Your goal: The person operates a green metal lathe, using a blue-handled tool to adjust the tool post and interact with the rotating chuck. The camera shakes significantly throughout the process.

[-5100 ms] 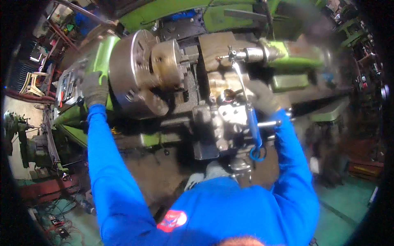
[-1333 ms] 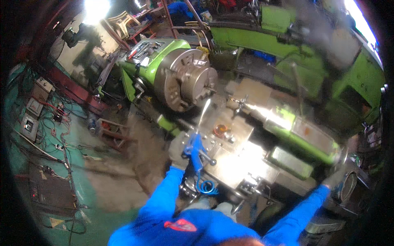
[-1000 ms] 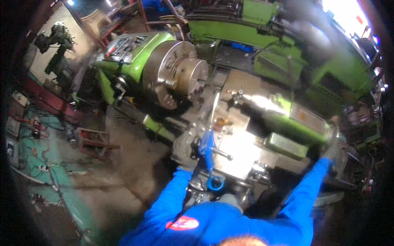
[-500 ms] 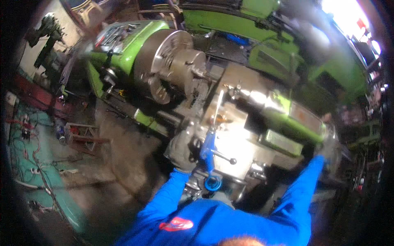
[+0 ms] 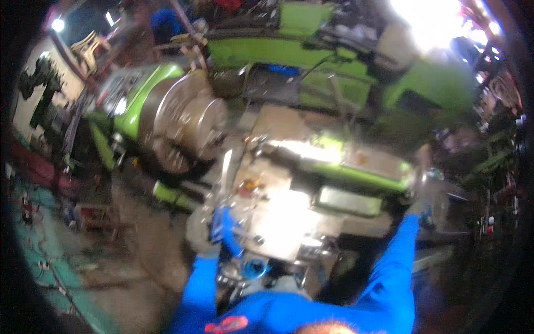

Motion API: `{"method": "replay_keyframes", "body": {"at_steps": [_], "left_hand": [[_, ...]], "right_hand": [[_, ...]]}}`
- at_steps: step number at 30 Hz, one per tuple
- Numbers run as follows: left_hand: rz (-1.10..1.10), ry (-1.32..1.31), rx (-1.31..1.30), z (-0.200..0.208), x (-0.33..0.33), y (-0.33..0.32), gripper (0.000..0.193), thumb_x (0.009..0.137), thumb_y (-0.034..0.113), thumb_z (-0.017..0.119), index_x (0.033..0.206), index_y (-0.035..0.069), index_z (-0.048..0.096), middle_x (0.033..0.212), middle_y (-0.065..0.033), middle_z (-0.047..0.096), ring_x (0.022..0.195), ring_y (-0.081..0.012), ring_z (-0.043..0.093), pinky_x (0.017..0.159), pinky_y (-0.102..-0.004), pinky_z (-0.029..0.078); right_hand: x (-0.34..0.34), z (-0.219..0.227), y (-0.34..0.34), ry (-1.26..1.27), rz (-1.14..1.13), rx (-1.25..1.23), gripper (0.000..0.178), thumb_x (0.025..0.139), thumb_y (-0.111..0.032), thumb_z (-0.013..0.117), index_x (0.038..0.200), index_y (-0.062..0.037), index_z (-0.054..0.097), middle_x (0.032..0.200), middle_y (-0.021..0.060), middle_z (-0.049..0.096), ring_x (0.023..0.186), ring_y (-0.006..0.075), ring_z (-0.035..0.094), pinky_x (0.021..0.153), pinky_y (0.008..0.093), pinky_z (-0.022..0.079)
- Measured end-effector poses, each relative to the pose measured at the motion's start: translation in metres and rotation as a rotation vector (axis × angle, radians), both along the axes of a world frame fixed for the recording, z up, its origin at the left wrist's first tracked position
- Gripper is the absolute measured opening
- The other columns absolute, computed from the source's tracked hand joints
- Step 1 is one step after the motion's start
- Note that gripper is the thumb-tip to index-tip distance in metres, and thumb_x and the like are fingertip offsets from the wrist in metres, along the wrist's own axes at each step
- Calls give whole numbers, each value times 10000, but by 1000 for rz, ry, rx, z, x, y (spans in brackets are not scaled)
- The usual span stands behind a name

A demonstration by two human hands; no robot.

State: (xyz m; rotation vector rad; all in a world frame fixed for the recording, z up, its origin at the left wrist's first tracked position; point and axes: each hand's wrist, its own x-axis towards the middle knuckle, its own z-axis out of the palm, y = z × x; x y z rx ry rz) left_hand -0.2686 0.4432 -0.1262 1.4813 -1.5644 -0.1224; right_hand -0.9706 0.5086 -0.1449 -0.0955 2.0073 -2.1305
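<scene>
My left hand [image 5: 200, 232], in a grey glove, is beside a blue tool-like piece [image 5: 227, 227] at the near left of the lathe carriage [image 5: 278, 214]. Its fingers are blurred and partly hidden, so I cannot tell if they grip that piece. A short lever with a dark ball knob [image 5: 259, 240] sticks out to the right of the blue piece. Off to the right, my right hand [image 5: 418, 195] reaches the end of the green tailstock [image 5: 361, 173] and appears closed around the handwheel [image 5: 427, 173] there, smeared by motion.
A large chuck [image 5: 178, 125] with a round metal workpiece [image 5: 207, 129] stands at the left, by the green headstock [image 5: 147, 92]. A blue ring [image 5: 256, 268] lies close to my body. Another green machine [image 5: 256, 51] stands behind. Cables lie on a teal surface [image 5: 41, 239] at lower left.
The view has swung, so the lathe and both hands appear further left. My left hand stays beside the blue piece, and my right hand stays at the tailstock end.
</scene>
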Motion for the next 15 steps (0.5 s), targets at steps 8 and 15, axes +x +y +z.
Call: {"method": "replay_keyframes", "body": {"at_steps": [8,15], "left_hand": [[-49,599,168,-36,17,-13,311,970,95,666,1263,-2,698,1107,-108,725,941,-194,691,781,-298,575],[-166,975,229,-26,20,-6,408,1074,162,501,1422,-28,597,1242,-127,698,1007,-181,698,872,-303,593]], "right_hand": [[-20,-33,-31,-30,98,-37,699,996,-631,614,1399,-60,585,1191,88,657,966,216,612,808,434,544],[-56,-56,12,-45,149,30,669,996,-627,618,1380,-80,592,1173,75,657,950,211,608,788,426,535]]}}
